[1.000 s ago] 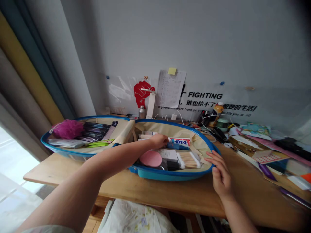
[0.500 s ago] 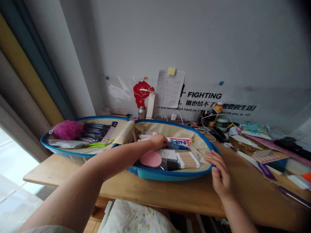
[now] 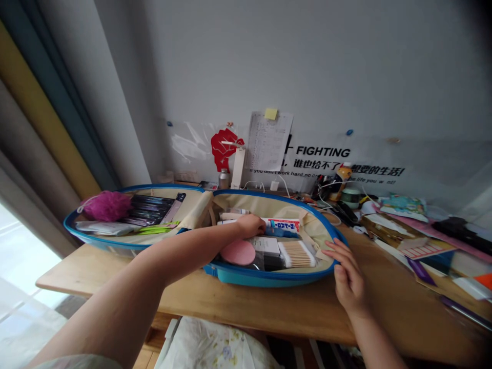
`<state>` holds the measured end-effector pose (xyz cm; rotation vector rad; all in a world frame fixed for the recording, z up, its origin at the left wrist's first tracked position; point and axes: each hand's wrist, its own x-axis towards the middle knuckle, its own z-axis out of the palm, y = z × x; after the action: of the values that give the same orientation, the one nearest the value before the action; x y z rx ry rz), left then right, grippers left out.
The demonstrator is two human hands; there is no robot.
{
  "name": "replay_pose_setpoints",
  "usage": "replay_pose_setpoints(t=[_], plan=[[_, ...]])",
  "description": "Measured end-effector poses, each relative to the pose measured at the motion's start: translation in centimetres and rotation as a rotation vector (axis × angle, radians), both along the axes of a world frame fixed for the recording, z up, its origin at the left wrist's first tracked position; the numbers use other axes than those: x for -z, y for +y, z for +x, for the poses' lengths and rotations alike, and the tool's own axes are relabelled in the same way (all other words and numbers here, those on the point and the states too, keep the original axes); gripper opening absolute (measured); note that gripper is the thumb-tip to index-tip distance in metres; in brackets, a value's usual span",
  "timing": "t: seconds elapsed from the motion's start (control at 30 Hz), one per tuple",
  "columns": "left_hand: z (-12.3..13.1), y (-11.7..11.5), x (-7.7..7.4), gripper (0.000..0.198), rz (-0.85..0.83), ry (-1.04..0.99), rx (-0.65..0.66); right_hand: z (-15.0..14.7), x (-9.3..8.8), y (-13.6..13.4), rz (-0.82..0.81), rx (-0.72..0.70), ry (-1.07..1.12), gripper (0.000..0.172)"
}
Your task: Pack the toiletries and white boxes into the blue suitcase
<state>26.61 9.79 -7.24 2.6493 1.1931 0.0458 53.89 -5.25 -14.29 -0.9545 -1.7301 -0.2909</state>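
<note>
A blue-rimmed suitcase (image 3: pixel 261 281) lies unfolded on the wooden table, both halves packed. My left hand (image 3: pixel 251 225) reaches into its right half, fingers curled down against the left end of a blue, white and red toothpaste tube (image 3: pixel 284 228); what the fingertips hold is hidden. Around it are a pink oval item (image 3: pixel 238 252), a white box (image 3: pixel 266 245), a pack of cotton swabs (image 3: pixel 297 254) and pale tubes (image 3: pixel 232 214) partly behind the hand. My right hand (image 3: pixel 349 277) rests on the suitcase's right rim, fingers stretched over it and thumb apart.
The left half holds a purple bath puff (image 3: pixel 107 206), dark flat packs (image 3: pixel 150 209) and green strips (image 3: pixel 158 227). Bottles (image 3: pixel 341 180), cables and papers crowd the table's back and right. A purple pen-like item (image 3: pixel 465 311) lies at the right edge. A curtain (image 3: pixel 49 102) hangs left.
The toothpaste tube has shifted very slightly beside my left hand. Both hands stay in nearly the same places.
</note>
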Motion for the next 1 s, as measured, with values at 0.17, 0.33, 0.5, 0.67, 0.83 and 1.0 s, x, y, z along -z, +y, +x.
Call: replay_pose_setpoints(t=[0.17,0.33,0.5,0.67,0.83,1.0], plan=[[0.0,0.1,0.2,0.023,-0.005,-0.023,0.006,-0.1,-0.2,-0.1,0.001,-0.009,0.015,0.033],[0.0,0.1,0.3,0.018,-0.005,-0.102,-0.003,-0.2,-0.3,-0.1,-0.006,-0.001,0.020,0.034],[-0.1,0.5,-1.6,0.019,0.019,-0.264,-0.036,-0.2,-0.3,-0.1,0.006,0.006,0.007,0.033],[-2.6,0.7,-5.6,0.031,0.057,-0.610,-0.131,0.0,-0.3,0.0,0.008,0.017,-0.007,0.034],[-10.8,-2.3,-8.5,0.038,0.117,-1.008,-0.121,0.2,0.0,0.3,0.015,0.024,-0.011,0.035],[-23.5,-4.6,-9.5,0.036,0.294,-1.038,-0.457,0.5,0.3,0.6,0.029,0.027,-0.007,0.033]])
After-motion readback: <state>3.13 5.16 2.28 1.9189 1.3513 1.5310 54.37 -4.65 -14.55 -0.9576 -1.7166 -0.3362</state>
